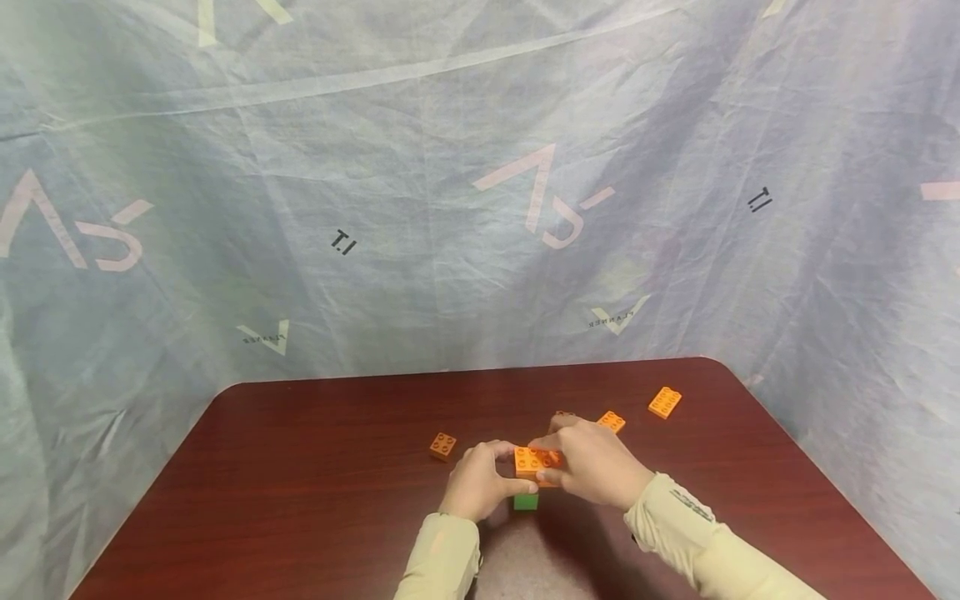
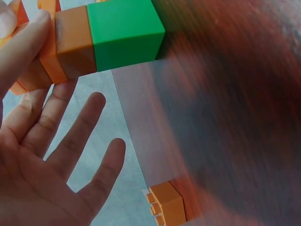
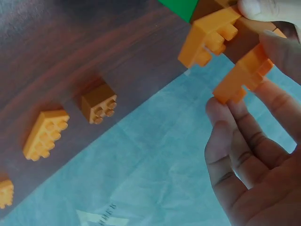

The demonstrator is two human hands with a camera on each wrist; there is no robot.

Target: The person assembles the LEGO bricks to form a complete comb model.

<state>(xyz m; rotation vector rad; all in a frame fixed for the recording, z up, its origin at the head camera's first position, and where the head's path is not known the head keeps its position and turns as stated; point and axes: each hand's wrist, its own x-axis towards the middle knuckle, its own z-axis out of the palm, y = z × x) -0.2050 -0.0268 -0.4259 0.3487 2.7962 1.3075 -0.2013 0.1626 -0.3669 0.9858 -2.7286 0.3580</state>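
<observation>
A stack of toy building bricks stands upright on the table between both hands. Its base is a green brick [image 2: 127, 35], then a brown-orange brick [image 2: 75, 42] and a wider orange plate [image 3: 197, 40] with bare studs at one end. Higher up come another brown-orange brick and a top orange plate [image 3: 230, 84]. My left hand [image 1: 480, 483] pinches the stack around the lower plate with thumb and fingers, its other fingers spread. My right hand [image 1: 592, 462] grips the top plate between thumb and fingers. The hands partly hide the upper joints.
A loose brown-orange brick [image 1: 442, 446] lies left of the stack. Beyond my right hand are another small brick [image 3: 99, 104], partly hidden in the head view, and an orange plate [image 1: 612, 422]. A further orange plate [image 1: 664, 402] lies toward the back right; fabric [image 1: 420, 250] hangs behind the table.
</observation>
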